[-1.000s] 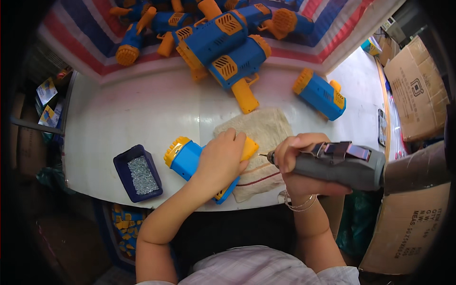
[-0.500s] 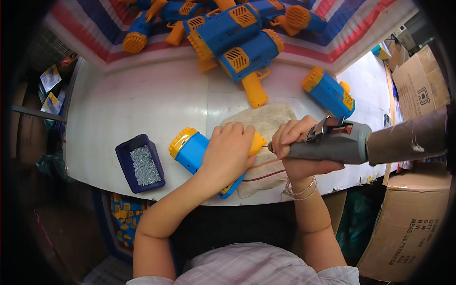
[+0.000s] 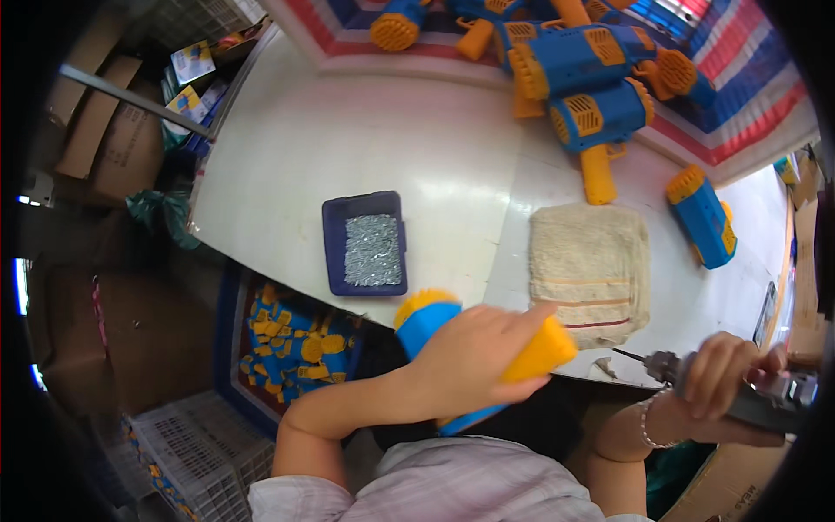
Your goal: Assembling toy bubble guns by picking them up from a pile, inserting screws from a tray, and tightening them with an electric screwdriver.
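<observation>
My left hand, slightly blurred, grips a blue and yellow toy gun over the table's front edge. Its yellow handle points right and its round yellow muzzle is to the left; my fingers hide part of the body. In my right hand is a grey power screwdriver at the right, its thin bit pointing left, apart from the toy gun. Just beyond the hands lies a folded beige cloth on the table. A dark purple tray of small silvery screws stands to its left.
Several similar toy guns are piled at the back against a striped sheet. Another toy gun lies at the right. Below the table's left edge are a bin of toy guns and a grey plastic crate.
The toy gun has been lifted off the cloth and brought toward me in my left hand. My right hand has drawn the screwdriver away, right and nearer. The view has swung left.
</observation>
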The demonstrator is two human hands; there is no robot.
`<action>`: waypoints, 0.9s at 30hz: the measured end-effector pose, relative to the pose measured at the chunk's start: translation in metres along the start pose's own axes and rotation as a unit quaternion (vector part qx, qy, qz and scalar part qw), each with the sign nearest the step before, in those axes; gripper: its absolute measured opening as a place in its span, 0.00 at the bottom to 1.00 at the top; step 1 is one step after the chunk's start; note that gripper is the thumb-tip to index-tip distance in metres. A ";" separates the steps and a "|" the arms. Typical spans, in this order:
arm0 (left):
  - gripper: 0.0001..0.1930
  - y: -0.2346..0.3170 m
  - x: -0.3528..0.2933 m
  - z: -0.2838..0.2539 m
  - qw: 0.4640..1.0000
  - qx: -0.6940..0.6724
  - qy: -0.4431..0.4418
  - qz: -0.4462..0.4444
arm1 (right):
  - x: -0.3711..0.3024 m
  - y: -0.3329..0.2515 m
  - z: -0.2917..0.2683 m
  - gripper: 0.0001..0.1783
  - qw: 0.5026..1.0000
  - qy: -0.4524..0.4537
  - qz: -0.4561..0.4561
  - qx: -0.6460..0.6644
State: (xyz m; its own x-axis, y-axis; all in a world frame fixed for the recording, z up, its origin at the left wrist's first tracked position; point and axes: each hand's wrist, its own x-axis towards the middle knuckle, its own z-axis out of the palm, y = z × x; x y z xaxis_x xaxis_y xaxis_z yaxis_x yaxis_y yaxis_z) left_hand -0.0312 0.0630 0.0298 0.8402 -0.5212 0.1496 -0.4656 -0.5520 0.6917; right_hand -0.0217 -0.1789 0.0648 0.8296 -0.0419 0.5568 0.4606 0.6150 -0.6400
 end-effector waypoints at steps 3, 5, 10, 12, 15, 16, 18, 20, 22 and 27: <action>0.35 -0.004 -0.045 -0.049 0.957 -0.158 -0.214 -0.112 | 0.003 -0.004 -0.001 0.37 0.997 0.004 -0.038 -0.062; 0.36 -0.017 -0.081 -0.074 0.927 -0.127 -0.290 -0.200 | 0.005 0.003 0.002 0.39 0.996 0.012 0.057 -0.064; 0.32 -0.061 -0.134 -0.093 0.925 0.253 -0.163 -0.233 | -0.004 0.038 0.029 0.44 0.985 0.111 0.059 -0.116; 0.25 -0.069 -0.109 -0.086 0.949 0.189 -0.110 -0.228 | -0.004 0.042 0.040 0.44 0.986 0.101 0.066 -0.113; 0.16 -0.101 -0.073 -0.059 0.963 0.151 0.065 -0.215 | -0.006 0.046 0.046 0.43 0.986 0.091 0.083 -0.114; 0.12 -0.113 -0.065 -0.052 0.962 0.180 0.079 -0.190 | -0.006 0.046 0.046 0.43 0.988 0.069 0.095 -0.096; 0.08 -0.122 -0.056 -0.046 0.962 0.204 0.088 -0.157 | -0.009 0.043 0.048 0.43 0.987 0.074 0.106 -0.094; 0.05 -0.129 -0.053 -0.047 0.967 0.172 0.092 -0.163 | -0.010 0.045 0.050 0.43 0.988 0.067 0.106 -0.087; 0.05 -0.128 -0.055 -0.047 0.966 0.168 0.088 -0.177 | -0.012 0.046 0.053 0.43 0.988 0.057 0.120 -0.084; 0.03 -0.110 -0.047 -0.044 0.937 0.175 0.171 -0.248 | -0.008 0.050 0.055 0.41 0.988 0.047 0.120 -0.079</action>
State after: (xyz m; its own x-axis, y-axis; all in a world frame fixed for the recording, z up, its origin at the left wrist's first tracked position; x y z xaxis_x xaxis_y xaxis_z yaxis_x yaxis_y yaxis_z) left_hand -0.0079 0.1765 -0.0223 0.9895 0.0627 0.1303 -0.0063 -0.8817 0.4717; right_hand -0.0228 -0.1046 0.0572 0.9434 0.0130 0.3313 0.2835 0.4865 -0.8264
